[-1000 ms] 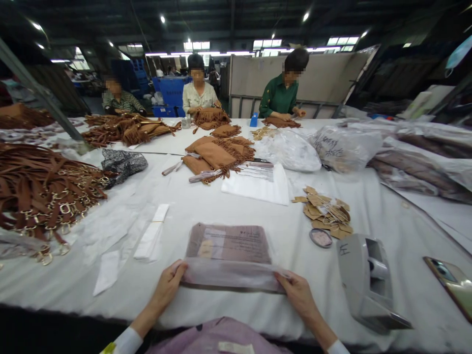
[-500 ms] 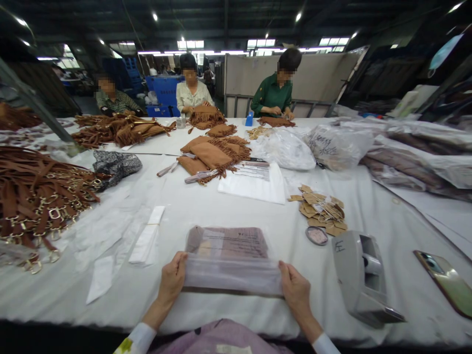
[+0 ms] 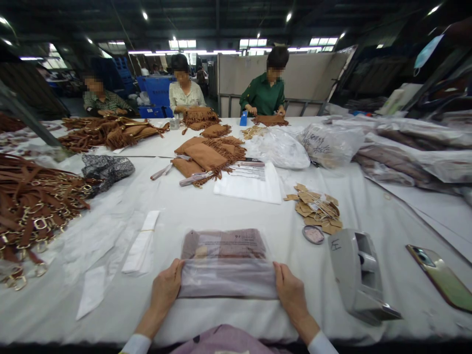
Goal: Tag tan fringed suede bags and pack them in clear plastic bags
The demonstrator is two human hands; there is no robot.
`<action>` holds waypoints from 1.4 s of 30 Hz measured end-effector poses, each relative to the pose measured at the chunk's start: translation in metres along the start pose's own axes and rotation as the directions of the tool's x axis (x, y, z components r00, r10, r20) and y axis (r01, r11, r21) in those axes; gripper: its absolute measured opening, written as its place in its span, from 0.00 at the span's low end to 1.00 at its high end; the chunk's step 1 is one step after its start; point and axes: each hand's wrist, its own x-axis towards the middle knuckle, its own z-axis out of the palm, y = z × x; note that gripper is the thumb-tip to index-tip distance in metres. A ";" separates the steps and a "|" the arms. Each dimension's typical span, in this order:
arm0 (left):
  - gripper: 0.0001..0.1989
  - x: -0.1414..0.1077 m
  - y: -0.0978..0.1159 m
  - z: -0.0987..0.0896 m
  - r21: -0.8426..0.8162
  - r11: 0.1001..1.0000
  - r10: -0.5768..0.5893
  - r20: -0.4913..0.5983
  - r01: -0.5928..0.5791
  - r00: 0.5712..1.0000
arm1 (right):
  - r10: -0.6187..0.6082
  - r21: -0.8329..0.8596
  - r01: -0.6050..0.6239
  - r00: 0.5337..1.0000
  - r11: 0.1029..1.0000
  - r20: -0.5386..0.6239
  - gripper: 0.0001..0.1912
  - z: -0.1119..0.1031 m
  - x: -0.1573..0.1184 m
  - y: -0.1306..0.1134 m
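Observation:
A clear plastic bag with a brown item inside and dark print on it lies flat on the white table near its front edge. Its near part is folded over as a cloudy flap. My left hand pinches the flap's left end, fingers closed. At the right end, my right hand grips the same flap between thumb and fingers. Right of the bag stand a grey tape dispenser and a small round dish. A banded stack of white strips lies to the left.
Brown fringed pouches lie mid-table, near a pile of tan tags. Brown straps with metal clasps fill the left side. A phone rests at the right. Several people work across the table.
Both hands have moved slightly down and left in the view, still holding the bag's flap. The flap lies lower over the bag. The whole view has shifted a little.

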 end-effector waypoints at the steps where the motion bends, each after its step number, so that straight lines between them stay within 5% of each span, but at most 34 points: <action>1: 0.16 0.001 0.000 -0.001 0.008 1.000 -0.003 0.010 0.003 1.000 | -0.028 -0.022 0.028 1.000 0.999 -0.001 0.24 0.000 0.000 0.000; 6: 0.18 0.008 -0.001 -0.004 0.013 1.000 0.004 0.064 -0.005 0.998 | -0.123 -0.130 0.123 0.992 0.984 0.011 0.19 -0.004 -0.003 -0.001; 14: 0.17 0.009 0.001 -0.007 -0.015 0.999 -0.028 0.047 0.029 0.999 | 0.005 -0.106 -0.003 1.000 0.994 0.024 0.21 -0.002 -0.004 0.004; 17: 0.17 0.010 -0.002 -0.011 -0.082 0.995 -0.059 -0.030 0.056 0.998 | 0.037 -0.062 -0.035 0.999 0.997 0.028 0.22 -0.001 -0.003 0.004; 19: 0.14 0.010 0.000 -0.015 -0.138 0.990 -0.056 -0.197 0.029 0.979 | 0.041 -0.057 -0.039 0.999 0.998 0.032 0.22 -0.001 -0.003 0.004; 22: 0.14 0.002 0.024 -0.019 -0.183 0.970 0.055 -0.477 -0.160 0.877 | 0.041 -0.053 -0.039 0.999 0.998 0.028 0.22 -0.002 -0.002 0.002; 24: 0.15 -0.010 0.056 -0.020 -0.170 0.893 0.282 -0.513 -0.417 0.811 | 0.045 -0.044 -0.044 0.999 0.998 0.026 0.22 -0.002 -0.002 0.001; 27: 0.20 -0.029 0.114 -0.015 -0.122 0.633 0.711 -0.298 -0.765 0.636 | 0.067 -0.024 -0.066 0.997 0.998 0.042 0.22 -0.004 -0.002 0.001; 29: 0.25 -0.036 0.145 -0.011 -0.106 0.563 0.802 -0.167 -0.820 0.573 | 0.086 -0.010 -0.086 0.994 0.996 0.064 0.22 -0.004 -0.002 0.001; 34: 0.38 -0.032 0.168 0.000 -0.052 0.674 0.731 -0.102 -0.737 0.675 | 0.179 -0.009 -0.179 0.980 0.984 0.087 0.23 0.000 -0.002 0.002; 38: 0.36 -0.030 0.164 0.006 -0.051 0.683 0.721 -0.115 -0.729 0.683 | 0.254 0.007 -0.256 0.962 0.967 0.099 0.22 -0.004 0.000 -0.004; 42: 0.33 -0.033 0.162 0.015 -0.067 0.680 0.717 -0.149 -0.730 0.681 | 0.232 0.121 -0.230 0.973 0.966 0.001 0.17 -0.043 0.000 0.006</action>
